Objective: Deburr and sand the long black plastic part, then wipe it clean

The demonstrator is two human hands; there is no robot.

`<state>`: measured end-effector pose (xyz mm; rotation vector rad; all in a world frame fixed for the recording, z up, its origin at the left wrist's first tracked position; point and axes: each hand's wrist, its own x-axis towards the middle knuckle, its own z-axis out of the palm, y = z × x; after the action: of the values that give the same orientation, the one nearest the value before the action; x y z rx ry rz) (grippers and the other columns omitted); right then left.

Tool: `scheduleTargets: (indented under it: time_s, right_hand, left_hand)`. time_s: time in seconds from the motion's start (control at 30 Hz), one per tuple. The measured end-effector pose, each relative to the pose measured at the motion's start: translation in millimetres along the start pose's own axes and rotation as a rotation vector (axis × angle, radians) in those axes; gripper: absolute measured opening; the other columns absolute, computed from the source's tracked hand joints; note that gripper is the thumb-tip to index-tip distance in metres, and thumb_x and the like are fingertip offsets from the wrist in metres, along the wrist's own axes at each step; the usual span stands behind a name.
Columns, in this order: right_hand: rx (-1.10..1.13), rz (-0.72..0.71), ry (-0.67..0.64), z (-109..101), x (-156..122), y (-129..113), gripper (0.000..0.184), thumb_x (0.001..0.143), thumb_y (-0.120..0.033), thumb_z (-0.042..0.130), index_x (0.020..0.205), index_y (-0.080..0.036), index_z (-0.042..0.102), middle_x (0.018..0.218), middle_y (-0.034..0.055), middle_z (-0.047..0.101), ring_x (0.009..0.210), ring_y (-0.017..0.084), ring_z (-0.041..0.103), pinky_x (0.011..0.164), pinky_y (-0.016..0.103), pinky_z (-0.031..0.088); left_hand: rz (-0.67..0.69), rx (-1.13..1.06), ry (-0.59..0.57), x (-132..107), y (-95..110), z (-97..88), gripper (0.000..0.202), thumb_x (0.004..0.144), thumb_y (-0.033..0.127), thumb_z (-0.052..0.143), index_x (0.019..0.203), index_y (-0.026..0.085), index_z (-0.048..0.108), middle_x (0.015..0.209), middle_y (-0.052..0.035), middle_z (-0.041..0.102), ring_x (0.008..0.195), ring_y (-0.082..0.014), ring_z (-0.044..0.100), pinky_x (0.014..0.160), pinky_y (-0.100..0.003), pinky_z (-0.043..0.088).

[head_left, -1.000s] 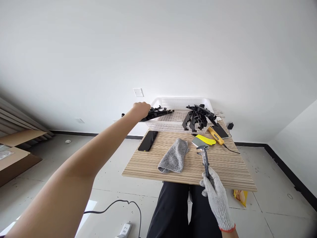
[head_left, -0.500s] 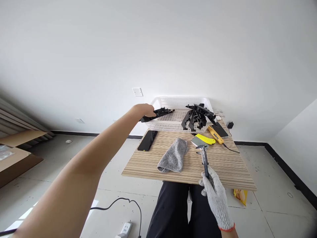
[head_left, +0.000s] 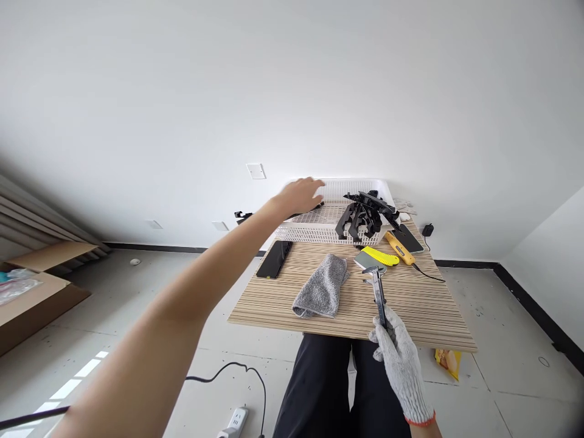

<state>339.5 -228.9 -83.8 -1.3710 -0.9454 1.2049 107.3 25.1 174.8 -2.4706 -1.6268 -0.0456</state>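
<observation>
My bare left hand [head_left: 301, 194] reaches over the left side of the white plastic basket [head_left: 319, 232] at the far end of the table. Its fingers lie closed over a long black plastic part [head_left: 314, 209], held just above the basket's floor. My right hand [head_left: 400, 360], in a grey knit glove, sits at the near table edge. It grips the handle end of a metal caliper [head_left: 378, 291], whose jaws point away from me and rest on the wood.
A heap of black plastic parts [head_left: 365, 218] fills the basket's right side. On the striped wooden table [head_left: 424, 304] lie a grey cloth [head_left: 322, 286], a black phone [head_left: 274, 258], a yellow-handled scraper [head_left: 376, 258] and a yellow utility knife [head_left: 399, 248]. A power strip [head_left: 233, 420] and cardboard box [head_left: 31, 298] are on the floor.
My left hand has carried the long black part rightward, from the basket's left rim to over its inside. The right hand and caliper have stayed in place.
</observation>
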Motion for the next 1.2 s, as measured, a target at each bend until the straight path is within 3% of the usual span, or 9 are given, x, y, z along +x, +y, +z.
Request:
scheduleTargets:
  time_s: [0.1, 0.2, 0.3, 0.4, 0.6, 0.9, 1.03, 1.1, 1.2]
  right_hand:
    - [0.002, -0.011, -0.005, -0.1, 0.7, 1.6, 0.051, 0.097, -0.057, 0.062, 0.139, -0.028, 0.058, 0.096, 0.0042, 0.065, 0.083, 0.021, 0.064, 0.061, 0.031, 0.054]
    - [0.002, -0.023, -0.022, 0.3, 0.7, 1.7, 0.050, 0.098, -0.056, 0.061, 0.139, -0.029, 0.057, 0.095, 0.0036, 0.064, 0.083, 0.020, 0.064, 0.061, 0.030, 0.054]
    - [0.000, -0.030, -0.001, 0.8, 0.2, 1.0, 0.052, 0.096, -0.057, 0.062, 0.139, -0.029, 0.057, 0.100, 0.0043, 0.066, 0.083, 0.019, 0.065, 0.060, 0.030, 0.055]
    - [0.007, -0.036, 0.015, 1.4, 0.0, -0.1, 0.053, 0.095, -0.058, 0.063, 0.138, -0.029, 0.058, 0.101, 0.0043, 0.067, 0.084, 0.020, 0.066, 0.060, 0.029, 0.055]
    - [0.033, -0.028, 0.011, 1.8, -0.1, -2.4, 0.056, 0.092, -0.060, 0.066, 0.137, -0.028, 0.061, 0.089, 0.0038, 0.067, 0.079, 0.020, 0.066, 0.056, 0.028, 0.053]
    - [0.042, -0.054, -0.025, 0.8, -1.0, -1.5, 0.054, 0.095, -0.056, 0.063, 0.140, -0.027, 0.059, 0.094, 0.0042, 0.066, 0.081, 0.019, 0.065, 0.057, 0.028, 0.052]
    - [0.064, -0.027, -0.010, 1.8, -1.4, -4.5, 0.057, 0.092, -0.058, 0.066, 0.140, -0.027, 0.058, 0.102, 0.0047, 0.067, 0.086, 0.020, 0.067, 0.059, 0.028, 0.054]
    - [0.082, 0.032, 0.034, 2.1, -0.6, -9.1, 0.066, 0.089, -0.059, 0.070, 0.145, -0.028, 0.053, 0.107, 0.0044, 0.068, 0.088, 0.021, 0.069, 0.058, 0.028, 0.056]
    - [0.123, 0.075, 0.108, 0.7, 0.7, -19.5, 0.080, 0.082, -0.060, 0.075, 0.150, -0.028, 0.046, 0.115, 0.0050, 0.070, 0.086, 0.022, 0.072, 0.057, 0.029, 0.058]
  left_hand:
    - [0.315, -0.147, 0.129, 7.3, 43.2, -6.7, 0.056, 0.104, 0.033, 0.047, 0.158, 0.023, 0.038, 0.152, -0.0123, 0.053, 0.134, -0.0244, 0.056, 0.110, -0.036, 0.046]
    - [0.552, -0.052, 0.171, 20.9, 86.4, -3.1, 0.056, 0.100, 0.016, 0.051, 0.154, 0.028, 0.046, 0.150, -0.0102, 0.055, 0.134, -0.0243, 0.056, 0.105, -0.036, 0.048]
    - [0.615, 0.108, 0.196, 37.6, 115.5, 6.2, 0.044, 0.099, 0.006, 0.046, 0.136, 0.022, 0.062, 0.144, -0.0117, 0.061, 0.126, -0.0246, 0.061, 0.099, -0.035, 0.050]
    - [0.608, 0.169, 0.197, 49.0, 122.7, 8.8, 0.040, 0.100, 0.004, 0.040, 0.127, 0.018, 0.065, 0.132, -0.0121, 0.068, 0.117, -0.0226, 0.066, 0.096, -0.034, 0.050]
    - [0.442, -0.043, 0.200, 45.9, 83.6, -15.1, 0.032, 0.101, 0.013, 0.042, 0.121, 0.020, 0.066, 0.126, -0.0072, 0.071, 0.110, -0.0201, 0.069, 0.091, -0.031, 0.053]
    - [0.351, -0.289, 0.447, -0.5, 30.4, -44.8, 0.034, 0.098, 0.008, 0.043, 0.115, 0.021, 0.069, 0.138, -0.0054, 0.067, 0.128, -0.0195, 0.064, 0.112, -0.037, 0.050]
    - [0.323, -0.399, 0.672, -20.5, 10.9, -46.8, 0.022, 0.102, 0.017, 0.051, 0.111, 0.023, 0.070, 0.137, -0.0032, 0.069, 0.130, -0.0187, 0.064, 0.112, -0.036, 0.051]
    - [0.315, -0.493, 0.841, -33.9, -0.3, -46.6, 0.014, 0.102, 0.027, 0.058, 0.106, 0.022, 0.070, 0.132, -0.0042, 0.072, 0.126, -0.0191, 0.066, 0.107, -0.036, 0.055]
    - [0.348, -0.675, 1.127, -62.0, -16.6, -48.7, 0.019, 0.098, 0.037, 0.068, 0.100, 0.019, 0.069, 0.121, -0.0070, 0.076, 0.120, -0.0200, 0.070, 0.100, -0.039, 0.059]
